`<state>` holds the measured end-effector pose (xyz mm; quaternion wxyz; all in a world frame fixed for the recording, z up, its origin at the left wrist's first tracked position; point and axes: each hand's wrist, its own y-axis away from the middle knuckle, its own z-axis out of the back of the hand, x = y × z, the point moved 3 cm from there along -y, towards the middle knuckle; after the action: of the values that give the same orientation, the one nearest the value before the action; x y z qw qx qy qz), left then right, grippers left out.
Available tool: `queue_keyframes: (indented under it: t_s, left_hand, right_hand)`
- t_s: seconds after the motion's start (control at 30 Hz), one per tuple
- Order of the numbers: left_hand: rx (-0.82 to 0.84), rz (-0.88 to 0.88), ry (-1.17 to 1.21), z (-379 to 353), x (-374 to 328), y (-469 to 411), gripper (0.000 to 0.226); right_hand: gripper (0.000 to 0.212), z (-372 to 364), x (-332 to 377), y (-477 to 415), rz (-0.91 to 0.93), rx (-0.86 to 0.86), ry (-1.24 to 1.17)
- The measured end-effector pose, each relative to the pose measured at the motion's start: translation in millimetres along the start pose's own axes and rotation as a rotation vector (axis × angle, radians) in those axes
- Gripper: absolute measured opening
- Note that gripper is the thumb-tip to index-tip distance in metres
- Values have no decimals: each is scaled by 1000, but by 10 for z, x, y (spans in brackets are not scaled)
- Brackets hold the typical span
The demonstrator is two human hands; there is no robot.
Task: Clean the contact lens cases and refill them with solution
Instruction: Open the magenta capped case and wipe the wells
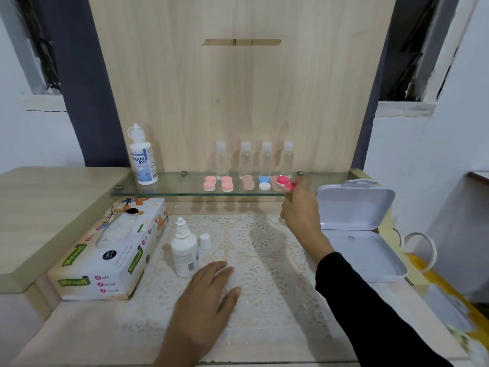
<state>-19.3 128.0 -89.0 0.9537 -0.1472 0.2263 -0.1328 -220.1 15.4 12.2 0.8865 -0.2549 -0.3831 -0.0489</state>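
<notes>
Fingers (222,270) of the left hand (209,295) lie straight and flat on the lace mat (267,282); just beyond them stands an uncapped solution bottle (185,254), its cap (205,241) beside it; a tissue box (105,250) sits left, an open white box (357,234) right; farther back the right hand (300,207) pinches a pink lens case (283,180) at the right end of the glass shelf (172,186), beside a row of other lens cases (227,183) and clear bottles (244,160).
</notes>
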Motion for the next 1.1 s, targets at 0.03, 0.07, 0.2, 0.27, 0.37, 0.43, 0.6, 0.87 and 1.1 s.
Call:
queue_keyframes:
  t_s: [0.03, 0.07, 0.2, 0.27, 0.37, 0.43, 0.6, 0.87, 1.1]
  left_hand:
    - [-2, -1, 2, -4, 2, -1, 105]
    - [-3, -1, 8, -10, 5, 0, 103]
    - [-10, -3, 18, -19, 16, 5, 99]
    - [-19, -10, 23, -22, 12, 2, 97]
    - [-28, -21, 24, -13, 0, 2, 97]
    - [-34, -28, 25, 1, -9, 5, 97]
    - [-27, -27, 19, 11, -29, 4, 90]
    - [18, -7, 18, 3, -16, 5, 82]
    - [8, -101, 42, -22, 0, 19, 62]
  right_hand:
    - [16, 21, -1, 43, 25, 3, 35]
    - [15, 38, -6, 88, 50, 13, 80]
    - [18, 47, -68, 267, 115, 71, 127]
    - [20, 28, -108, 351, 130, 122, 92]
    - [17, 3, -171, 531, 148, 225, -24]
    - [15, -10, -215, 672, 175, 305, -85]
    - [15, -27, -322, 992, 280, 492, -132]
    - [26, -67, -456, 1230, 371, 501, -113]
    - [34, -84, -475, 1257, 425, 503, -45]
